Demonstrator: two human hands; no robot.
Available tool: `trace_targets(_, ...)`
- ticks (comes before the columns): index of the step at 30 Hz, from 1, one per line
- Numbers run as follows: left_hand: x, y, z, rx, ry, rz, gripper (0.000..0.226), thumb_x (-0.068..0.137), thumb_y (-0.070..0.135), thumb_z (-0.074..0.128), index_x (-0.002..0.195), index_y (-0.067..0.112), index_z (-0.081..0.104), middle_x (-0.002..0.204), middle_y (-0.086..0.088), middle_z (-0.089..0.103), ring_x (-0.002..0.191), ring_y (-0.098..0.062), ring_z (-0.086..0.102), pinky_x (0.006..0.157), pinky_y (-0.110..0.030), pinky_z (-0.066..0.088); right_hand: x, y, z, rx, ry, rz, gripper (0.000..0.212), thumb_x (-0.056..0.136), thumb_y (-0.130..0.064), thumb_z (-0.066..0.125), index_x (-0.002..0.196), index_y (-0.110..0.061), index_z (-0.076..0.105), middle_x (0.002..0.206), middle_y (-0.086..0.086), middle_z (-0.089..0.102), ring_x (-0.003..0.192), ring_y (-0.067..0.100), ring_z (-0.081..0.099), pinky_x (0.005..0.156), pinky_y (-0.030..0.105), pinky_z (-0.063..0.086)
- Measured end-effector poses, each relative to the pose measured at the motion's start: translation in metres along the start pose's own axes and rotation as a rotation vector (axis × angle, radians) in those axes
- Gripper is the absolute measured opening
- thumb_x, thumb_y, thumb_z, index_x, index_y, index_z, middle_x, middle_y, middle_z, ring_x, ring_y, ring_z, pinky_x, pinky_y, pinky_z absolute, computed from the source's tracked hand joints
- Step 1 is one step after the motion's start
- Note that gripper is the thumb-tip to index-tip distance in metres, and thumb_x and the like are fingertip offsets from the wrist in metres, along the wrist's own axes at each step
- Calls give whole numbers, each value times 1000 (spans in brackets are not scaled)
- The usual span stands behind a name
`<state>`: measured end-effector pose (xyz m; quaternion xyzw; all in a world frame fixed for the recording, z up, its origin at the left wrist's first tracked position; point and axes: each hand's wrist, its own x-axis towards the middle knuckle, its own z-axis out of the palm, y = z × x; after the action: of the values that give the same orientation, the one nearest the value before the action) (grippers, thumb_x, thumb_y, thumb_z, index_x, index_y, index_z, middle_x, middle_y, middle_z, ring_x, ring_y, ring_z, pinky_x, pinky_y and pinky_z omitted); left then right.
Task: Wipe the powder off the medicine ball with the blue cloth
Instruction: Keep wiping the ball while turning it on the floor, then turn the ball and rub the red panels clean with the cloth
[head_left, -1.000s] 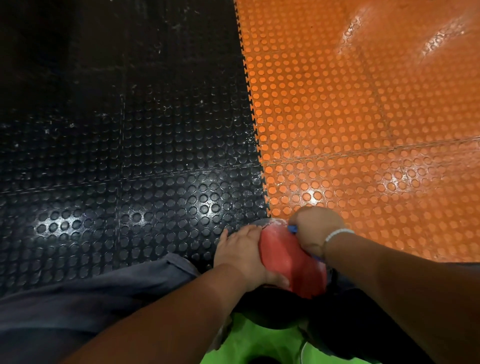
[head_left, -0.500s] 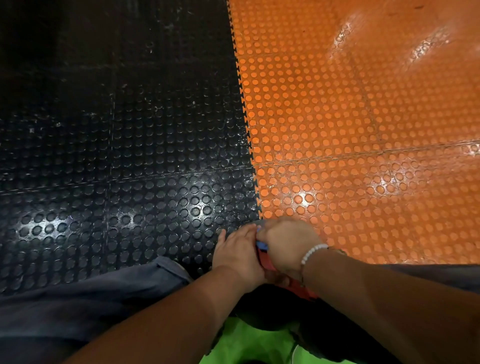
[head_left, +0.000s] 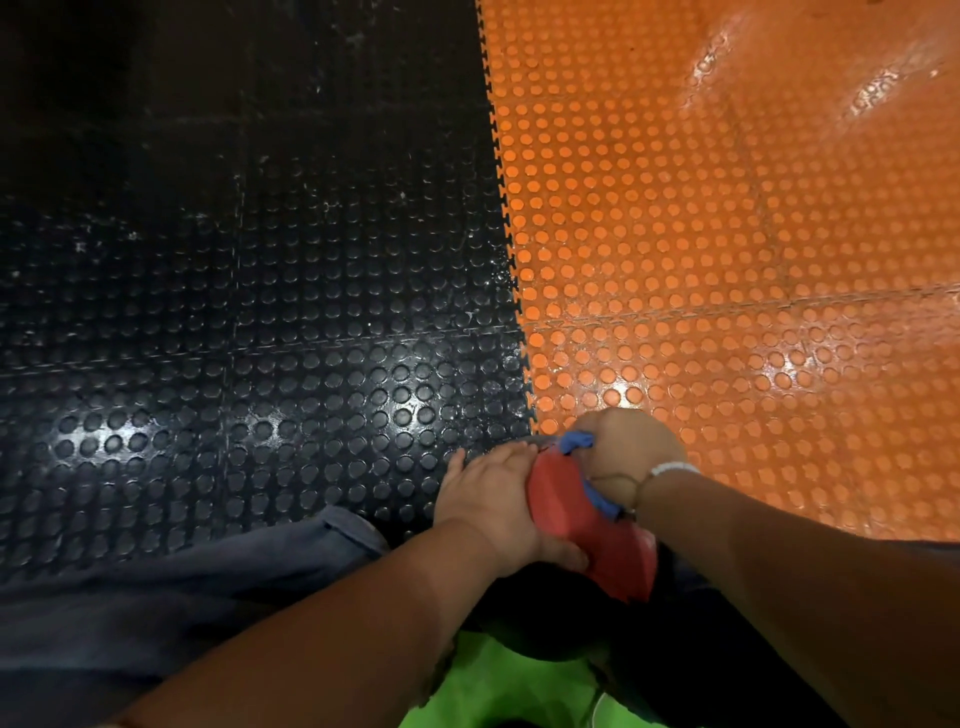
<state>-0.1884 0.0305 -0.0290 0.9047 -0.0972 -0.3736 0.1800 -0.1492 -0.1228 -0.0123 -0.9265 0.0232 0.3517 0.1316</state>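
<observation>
**Grip notes: blue cloth (head_left: 576, 442) on medicine ball (head_left: 582, 525)**

Right hand (head_left: 623, 457): fingers curled tight, fist bunched round the blue cloth. Cloth pressed against the upper right of the ball. One tuft showing at the knuckles' far side, a second strip showing below the heel of the hand. White beaded bracelet (head_left: 672, 469) at the wrist.

Left hand (head_left: 493, 504): near flat, fingers almost straight and laid over the ball's left flank. Thumb stretched along the red panel, pointing toward the camera. Bracing only; nothing pinched.

Ball: low in the head view, centre-right, wedged between the two hands and close to the body. Red panel on top, black below. Sits right at the toothed seam (head_left: 509, 260) between black mat (head_left: 260, 312) and orange mat (head_left: 727, 260), both studded and glossy.

Room: wide run of bare mat ahead and to both sides of the hands. Tight on the near side: grey trouser leg (head_left: 182, 597) just left of the left forearm, both forearms closing in from the bottom edge.

Hidden or doubtful: right fingertips buried in the cloth, right palm's contact with the ball not visible. Most of the cloth covered by the fist. Ball's underside and its footing out of sight. Pale greyish edge at the ball's far top, too blurred to call as powder. Green surface (head_left: 493, 691) at the bottom edge, cut off, kind unclear.
</observation>
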Motion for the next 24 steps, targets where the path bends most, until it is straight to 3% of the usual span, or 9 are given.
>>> trace_targets(3,0,4,1,6,-18,-3,127,48,77,72,151,27,17,157,11,18,143,-7,15,119,-38,-5,4,8,-3,-59,-7,68,32,70,-5,56,95,-22,67,99,4,67,87,24,60,67,24,41)
trace_targets(6,-1,2,0,38,-10,-1,128,45,78,72,150,26,19,154,11,23,142,-8,19,119,-38,-4,-7,-11,6,-139,4,-119,29,77,-12,53,98,-28,65,100,0,63,92,22,60,76,27,48)
trace_targets(8,-1,-3,-2,39,-7,-10,127,45,78,72,149,26,21,153,11,25,141,-7,21,119,-38,-3,-9,-13,6,-34,-21,-178,28,81,-15,51,98,-31,66,97,-4,62,92,19,59,79,27,48)
trace_targets(12,-3,-5,-3,27,-30,-22,126,48,77,72,151,28,16,156,13,18,143,-6,16,119,-40,-4,11,28,1,210,-54,124,20,86,-12,52,79,-25,67,77,-7,59,76,15,55,64,20,40)
trace_targets(15,0,-6,-4,-41,-57,-43,123,48,75,74,149,31,20,155,14,19,142,-8,19,119,-43,0,19,57,14,509,-152,331,13,89,-14,56,83,-15,68,88,4,66,82,19,60,71,26,50)
trace_targets(16,2,-10,-4,-153,-67,-97,119,47,74,74,148,34,25,153,15,23,140,-10,24,119,-44,7,21,65,17,743,-181,415,9,89,-16,58,86,-13,66,90,7,68,84,23,61,71,29,52)
trace_targets(18,5,-20,-7,-527,-12,-296,110,47,77,72,143,37,35,150,9,33,134,-18,36,114,-43,27,20,74,21,1038,-227,511,13,92,-22,54,83,-13,57,67,3,71,68,20,65,54,24,54)
trace_targets(21,10,-39,-9,-892,-4,-646,96,67,80,52,144,24,39,147,-8,40,130,-29,43,106,-40,37,20,81,28,1234,-270,567,22,96,-21,44,77,-12,51,40,-3,60,35,8,58,32,17,44)
trace_targets(24,9,-49,-8,-1044,-203,-855,91,79,80,31,137,11,45,130,-17,53,114,-34,51,91,-43,43,12,75,36,1431,-284,576,21,97,-13,41,81,-10,55,47,10,63,40,18,60,39,21,46)
